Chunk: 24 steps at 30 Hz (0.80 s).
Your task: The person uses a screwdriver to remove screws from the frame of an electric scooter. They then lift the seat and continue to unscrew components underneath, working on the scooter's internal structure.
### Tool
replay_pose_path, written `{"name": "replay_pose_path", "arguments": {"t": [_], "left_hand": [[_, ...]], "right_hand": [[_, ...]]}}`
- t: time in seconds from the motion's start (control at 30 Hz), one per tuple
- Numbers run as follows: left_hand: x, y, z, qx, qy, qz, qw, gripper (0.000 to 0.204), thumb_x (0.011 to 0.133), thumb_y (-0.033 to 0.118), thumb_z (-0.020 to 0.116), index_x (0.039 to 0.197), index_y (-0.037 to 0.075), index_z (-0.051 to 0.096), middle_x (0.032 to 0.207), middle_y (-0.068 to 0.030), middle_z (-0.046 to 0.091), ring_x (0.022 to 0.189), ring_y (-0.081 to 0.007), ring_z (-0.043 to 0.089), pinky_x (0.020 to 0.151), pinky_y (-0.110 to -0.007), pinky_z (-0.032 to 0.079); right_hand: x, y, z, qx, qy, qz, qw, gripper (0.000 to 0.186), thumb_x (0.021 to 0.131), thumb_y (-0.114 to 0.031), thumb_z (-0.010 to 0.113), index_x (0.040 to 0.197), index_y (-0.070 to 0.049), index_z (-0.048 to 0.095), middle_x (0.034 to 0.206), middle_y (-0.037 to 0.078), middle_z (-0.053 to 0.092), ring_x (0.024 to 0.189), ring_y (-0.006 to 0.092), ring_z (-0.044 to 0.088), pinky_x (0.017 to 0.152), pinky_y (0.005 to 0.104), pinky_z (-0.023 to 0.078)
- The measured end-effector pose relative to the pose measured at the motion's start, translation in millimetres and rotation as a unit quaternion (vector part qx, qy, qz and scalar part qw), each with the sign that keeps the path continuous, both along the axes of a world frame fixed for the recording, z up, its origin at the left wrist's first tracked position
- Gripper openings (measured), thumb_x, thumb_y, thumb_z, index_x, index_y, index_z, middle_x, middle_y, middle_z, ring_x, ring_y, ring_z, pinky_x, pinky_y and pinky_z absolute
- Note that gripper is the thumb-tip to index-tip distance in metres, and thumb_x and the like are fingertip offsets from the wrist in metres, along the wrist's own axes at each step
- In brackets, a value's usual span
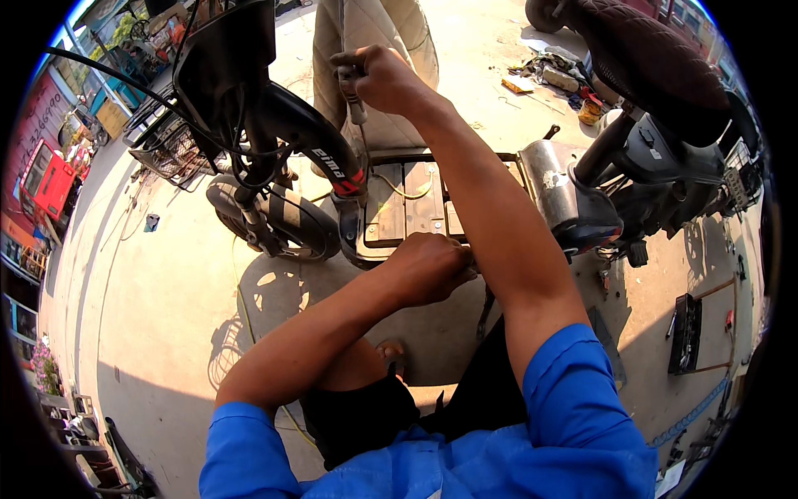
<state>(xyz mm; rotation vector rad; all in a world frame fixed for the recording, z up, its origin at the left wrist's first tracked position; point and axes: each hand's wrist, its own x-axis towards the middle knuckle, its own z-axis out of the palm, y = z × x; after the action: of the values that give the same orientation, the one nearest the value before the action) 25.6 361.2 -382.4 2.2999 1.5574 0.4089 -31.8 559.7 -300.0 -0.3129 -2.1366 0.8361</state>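
Clock positions are read about the centre of the view, 12 at the top.

The work item is a dark two-wheeled scooter (303, 129), set crosswise from 10 to 2 o'clock. Its front wheel (312, 220) lies between 9 and 10; its quilted seat (648, 66) lies at 2. The floor compartment (356, 243), located at 12 just above centre, is uncovered and contains dark block-shaped units (386, 220). A yellowish wire (409, 195) loops across them.

Right hand (382, 79): at 12 o'clock, beyond the compartment. The fingers are curled closed around the handle of a slim tool (357, 110); its thin shaft points toward 6. Tip contact cannot be determined. Light quilted fabric (374, 29) appears behind this hand.

Left hand (432, 266): near centre, at the compartment's 6 o'clock edge. The fingers are bent inward, knuckles up — whether anything is gripped cannot be determined, as the back of the hand conceals it.

Surroundings: a black tray (686, 333) lies on the ground between 3 and 4; a red cabinet-like box (51, 187) stands at 9.
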Motion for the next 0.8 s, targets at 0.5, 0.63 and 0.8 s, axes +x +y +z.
{"name": "replay_pose_path", "arguments": {"t": [0.5, 0.63, 0.8], "left_hand": [[-4, 0, -5, -0.007, 0.032, -0.012, 0.999, 0.021, 0.091, 0.024, 0.065, 0.108, 0.013, 0.069, 0.094, -0.013, 0.071, 0.089, -0.0359, 0.068, 0.076, -0.049, 0.053], [-4, 0, -7, -0.006, 0.024, -0.007, 1.0, 0.021, 0.091, 0.025, 0.065, 0.107, 0.012, 0.069, 0.092, -0.014, 0.071, 0.088, -0.0361, 0.068, 0.076, -0.049, 0.053], [-1, 0, 0, -0.015, 0.035, -0.008, 0.999, 0.022, 0.09, 0.025, 0.065, 0.107, 0.012, 0.069, 0.09, -0.0152, 0.07, 0.086, -0.0371, 0.068, 0.075, -0.05, 0.053]], "right_hand": [[0, 9, 0, 0.035, -0.021, -0.003, 0.999, 0.034, 0.091, -0.013, 0.071, 0.124, -0.002, 0.068, 0.096, 0.01, 0.075, 0.086, 0.0158, 0.069, 0.081, 0.0308, 0.053], [5, -5, 6, 0.039, -0.051, -0.029, 0.997, 0.035, 0.09, -0.016, 0.073, 0.122, -0.002, 0.069, 0.095, 0.01, 0.075, 0.085, 0.0156, 0.069, 0.079, 0.0317, 0.054], [14, -3, 14, 0.03, -0.044, -0.031, 0.998, 0.034, 0.089, -0.018, 0.074, 0.119, -0.002, 0.071, 0.094, 0.01, 0.075, 0.083, 0.017, 0.07, 0.078, 0.0329, 0.054]]}}
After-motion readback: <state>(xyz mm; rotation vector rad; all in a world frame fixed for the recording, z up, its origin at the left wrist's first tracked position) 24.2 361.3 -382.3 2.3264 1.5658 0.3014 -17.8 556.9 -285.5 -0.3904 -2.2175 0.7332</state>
